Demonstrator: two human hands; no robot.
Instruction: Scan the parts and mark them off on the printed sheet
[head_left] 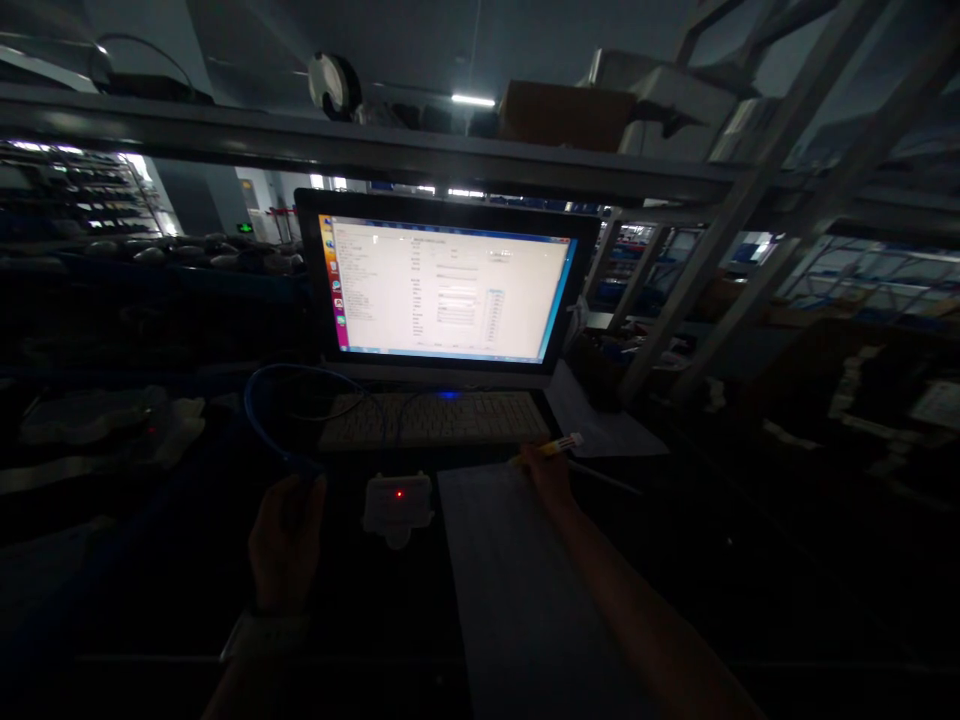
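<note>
My left hand (pixel 286 535) is closed, with its thumb and fingers pinched on the end of a blue cable (pixel 259 418) that loops up towards the monitor. A yellow and white pen (pixel 561 443) is gripped in my right hand (pixel 549 478), at the top edge of a long paper sheet (pixel 506 570). Whether the pen tip touches the paper I cannot tell. Between the hands lies a small whitish box (pixel 399 512) with a red light glowing on it.
A lit monitor (pixel 450 290) stands behind a white keyboard (pixel 450 418). Another paper (pixel 607 420) lies at the right, below a metal frame (pixel 694 280). Pale plastic parts (pixel 90 415) lie at the left. An overhead shelf (pixel 375 145) carries a cardboard box (pixel 566 115). The scene is dark.
</note>
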